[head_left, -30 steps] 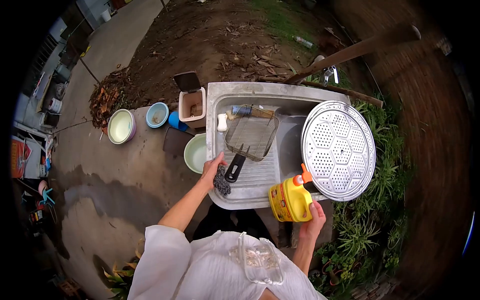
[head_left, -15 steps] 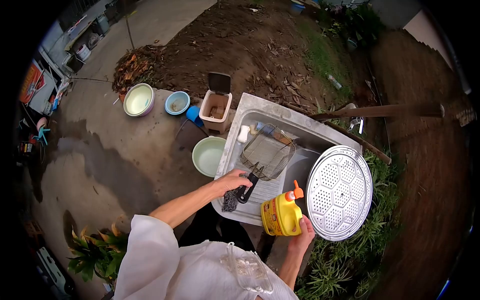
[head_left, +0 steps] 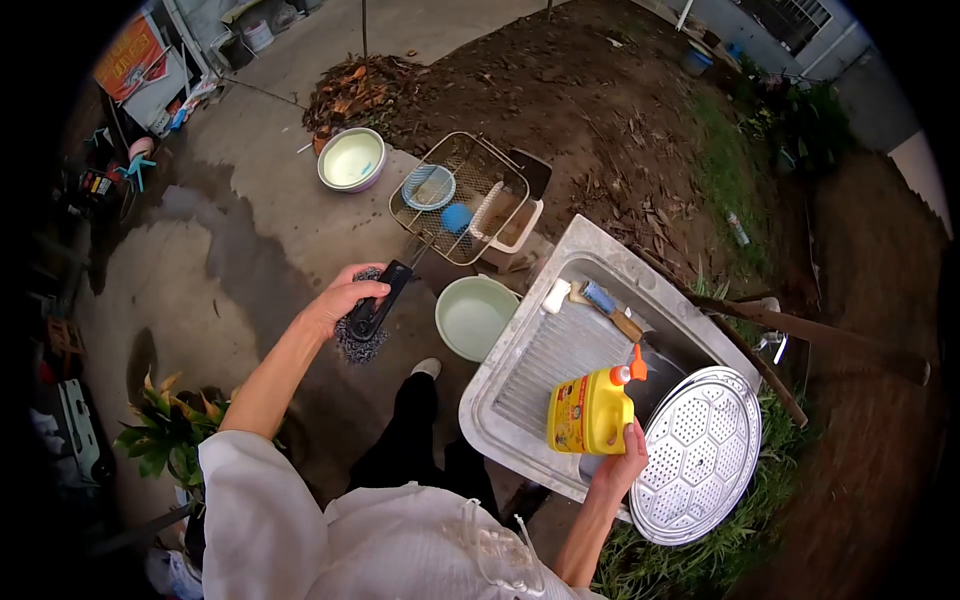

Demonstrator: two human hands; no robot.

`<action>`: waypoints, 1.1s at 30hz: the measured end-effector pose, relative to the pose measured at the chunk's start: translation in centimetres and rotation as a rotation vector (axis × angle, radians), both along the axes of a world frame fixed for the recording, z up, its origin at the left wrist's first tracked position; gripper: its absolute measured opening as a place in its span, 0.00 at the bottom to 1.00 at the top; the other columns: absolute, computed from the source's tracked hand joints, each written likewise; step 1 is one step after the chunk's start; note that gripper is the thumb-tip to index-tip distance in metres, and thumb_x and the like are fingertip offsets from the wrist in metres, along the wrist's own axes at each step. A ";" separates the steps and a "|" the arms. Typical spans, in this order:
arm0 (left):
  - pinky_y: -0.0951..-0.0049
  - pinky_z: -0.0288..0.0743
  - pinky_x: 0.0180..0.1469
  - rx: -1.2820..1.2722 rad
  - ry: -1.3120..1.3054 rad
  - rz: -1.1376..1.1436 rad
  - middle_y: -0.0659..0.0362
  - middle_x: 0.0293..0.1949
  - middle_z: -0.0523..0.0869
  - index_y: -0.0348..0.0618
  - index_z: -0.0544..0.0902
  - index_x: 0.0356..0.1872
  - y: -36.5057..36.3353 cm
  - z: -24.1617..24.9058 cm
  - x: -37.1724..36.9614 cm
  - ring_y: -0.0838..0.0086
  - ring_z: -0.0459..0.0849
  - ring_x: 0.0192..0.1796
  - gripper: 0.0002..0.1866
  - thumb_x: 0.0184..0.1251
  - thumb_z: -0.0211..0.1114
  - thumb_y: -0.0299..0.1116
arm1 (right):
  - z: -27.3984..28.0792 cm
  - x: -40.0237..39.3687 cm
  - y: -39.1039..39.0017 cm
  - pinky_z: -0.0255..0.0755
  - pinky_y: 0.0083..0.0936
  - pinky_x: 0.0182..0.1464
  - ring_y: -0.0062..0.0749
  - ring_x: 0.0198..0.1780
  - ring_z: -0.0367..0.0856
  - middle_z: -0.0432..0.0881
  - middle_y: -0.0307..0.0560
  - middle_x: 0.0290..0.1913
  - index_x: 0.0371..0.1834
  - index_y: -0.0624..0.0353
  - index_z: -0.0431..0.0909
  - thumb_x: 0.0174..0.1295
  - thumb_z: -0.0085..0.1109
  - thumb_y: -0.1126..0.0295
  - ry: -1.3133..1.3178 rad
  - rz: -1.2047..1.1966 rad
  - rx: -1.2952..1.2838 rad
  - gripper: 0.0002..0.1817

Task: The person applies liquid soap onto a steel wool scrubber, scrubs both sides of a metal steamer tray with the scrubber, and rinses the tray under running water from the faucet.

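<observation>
My left hand (head_left: pixel 345 299) grips the black handle (head_left: pixel 382 300) of a wire mesh basket (head_left: pixel 462 195), with a grey scouring pad (head_left: pixel 362 340) bunched against the handle. The basket is held out to the left of the sink, over the bins and basins. My right hand (head_left: pixel 628 462) is closed on the handle side of a yellow detergent bottle (head_left: pixel 577 412) with an orange pump. That bottle is upright over the near part of the metal sink (head_left: pixel 520 365). A round perforated steamer tray (head_left: pixel 697 455) leans at the sink's right end.
On the sink's ribbed board lie a white object (head_left: pixel 556 296) and a brush (head_left: pixel 610 310). A pale green basin (head_left: pixel 475 318) stands left of the sink. Beyond are a white basin (head_left: pixel 352 160), a blue basin (head_left: pixel 430 188) and a lidded bin (head_left: pixel 520 225). A wooden beam (head_left: pixel 830 340) crosses at right.
My left hand has carried the mesh basket and scouring pad leftward from over the sink. The yellow bottle stays in my right hand. The view has shifted, with the sink now lower and farther right.
</observation>
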State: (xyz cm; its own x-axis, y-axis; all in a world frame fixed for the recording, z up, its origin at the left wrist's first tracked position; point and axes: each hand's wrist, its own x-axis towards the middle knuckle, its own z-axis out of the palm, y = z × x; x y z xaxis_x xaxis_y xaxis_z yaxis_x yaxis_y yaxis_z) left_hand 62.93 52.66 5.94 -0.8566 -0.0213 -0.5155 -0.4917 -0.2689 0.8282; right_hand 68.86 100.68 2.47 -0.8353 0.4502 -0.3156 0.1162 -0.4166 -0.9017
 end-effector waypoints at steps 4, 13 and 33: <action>0.75 0.75 0.29 -0.124 -0.028 0.113 0.61 0.29 0.82 0.38 0.80 0.43 -8.6 -5.9 -4.2 0.78 0.80 0.27 0.14 0.58 0.69 0.31 | 0.9 -2.9 -2.9 0.71 0.18 0.40 0.21 0.35 0.78 0.85 0.45 0.42 0.55 0.72 0.79 0.66 0.58 0.74 -0.012 -0.065 0.033 0.17; 0.57 0.76 0.31 -0.175 -0.607 0.300 0.51 0.33 0.83 0.32 0.82 0.37 -24.2 -27.7 -13.1 0.62 0.83 0.30 0.13 0.52 0.70 0.28 | -1.9 -5.5 -7.9 0.75 0.31 0.55 0.33 0.51 0.81 0.81 0.49 0.51 0.57 0.70 0.76 0.67 0.60 0.64 -0.152 -0.227 0.201 0.22; 0.62 0.77 0.34 0.221 -0.726 0.600 0.60 0.27 0.85 0.44 0.83 0.31 -24.7 -62.8 -19.2 0.69 0.83 0.30 0.07 0.57 0.73 0.33 | -1.8 -8.3 -15.9 0.74 0.28 0.42 0.31 0.41 0.76 0.79 0.45 0.42 0.52 0.67 0.81 0.66 0.63 0.55 -0.691 -0.330 1.137 0.23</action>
State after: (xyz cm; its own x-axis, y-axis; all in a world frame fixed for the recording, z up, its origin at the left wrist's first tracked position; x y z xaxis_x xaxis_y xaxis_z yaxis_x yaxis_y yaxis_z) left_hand 43.69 27.94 -56.89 -0.2055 -0.1909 -0.9599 -0.5939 -0.7552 0.2773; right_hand 60.57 84.79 0.71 -0.4644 0.8840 0.0533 0.7184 0.4112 -0.5610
